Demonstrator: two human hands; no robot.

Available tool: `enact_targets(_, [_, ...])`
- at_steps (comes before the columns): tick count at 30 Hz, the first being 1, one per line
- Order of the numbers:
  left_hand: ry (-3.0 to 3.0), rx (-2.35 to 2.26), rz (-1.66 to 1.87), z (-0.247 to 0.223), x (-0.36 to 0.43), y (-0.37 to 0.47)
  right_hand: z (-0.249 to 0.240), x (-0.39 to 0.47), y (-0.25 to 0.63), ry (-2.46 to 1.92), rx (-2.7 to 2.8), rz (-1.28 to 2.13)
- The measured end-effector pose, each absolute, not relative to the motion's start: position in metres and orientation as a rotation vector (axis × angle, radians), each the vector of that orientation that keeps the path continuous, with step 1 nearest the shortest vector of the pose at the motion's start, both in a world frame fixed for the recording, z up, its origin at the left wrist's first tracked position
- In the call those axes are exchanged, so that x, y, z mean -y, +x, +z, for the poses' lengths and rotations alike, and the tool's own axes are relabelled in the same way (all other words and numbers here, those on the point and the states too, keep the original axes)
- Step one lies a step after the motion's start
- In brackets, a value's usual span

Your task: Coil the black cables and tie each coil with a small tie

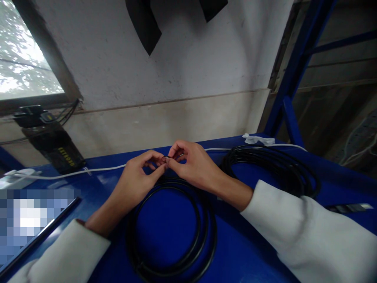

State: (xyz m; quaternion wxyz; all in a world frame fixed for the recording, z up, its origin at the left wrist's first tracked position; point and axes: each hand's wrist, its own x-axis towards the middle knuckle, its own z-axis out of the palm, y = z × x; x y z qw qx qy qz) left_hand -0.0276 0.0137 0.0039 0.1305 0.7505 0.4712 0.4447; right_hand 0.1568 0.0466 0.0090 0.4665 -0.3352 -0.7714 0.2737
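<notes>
My left hand (138,169) and my right hand (193,163) meet at the far side of a coil of black cable (203,239) that lies on the blue table (167,228). Thumbs and fingers of both hands are pinched together, tip to tip. A thin black strand (165,157) shows in a small arc between the fingertips; its ends are hidden, and I cannot tell whether it is a tie or part of the cable. The coil lies flat in several loops, partly beneath my wrists.
A second, thicker coil of black cable (271,173) lies to the right, with crumpled white plastic (258,139) behind it. A white cord (103,169) crosses the back. At left are a dark pouch (54,145) and a pixelated screen (32,228). A blue frame post (297,67) rises at right.
</notes>
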Motion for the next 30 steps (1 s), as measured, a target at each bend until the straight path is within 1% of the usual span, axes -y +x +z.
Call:
enact_targets(10, [2.18, -1.377, 1.313, 0.0032, -0.0113, -0.0279, 0.0107, -0.048, 0.1596, -0.9, 1.928, 0.575])
enact_targets(14, [2.168, -1.374, 1.302, 0.0046, -0.012, -0.0269, 0.0085, -0.0487, 0.1607, -0.877, 1.939, 0.591])
enact_targets(30, [2.351, -1.406, 1.142, 0.0034, -0.0125, -0.0284, 0.0079, -0.0449, 0.1585, -0.617, 1.956, 0.667])
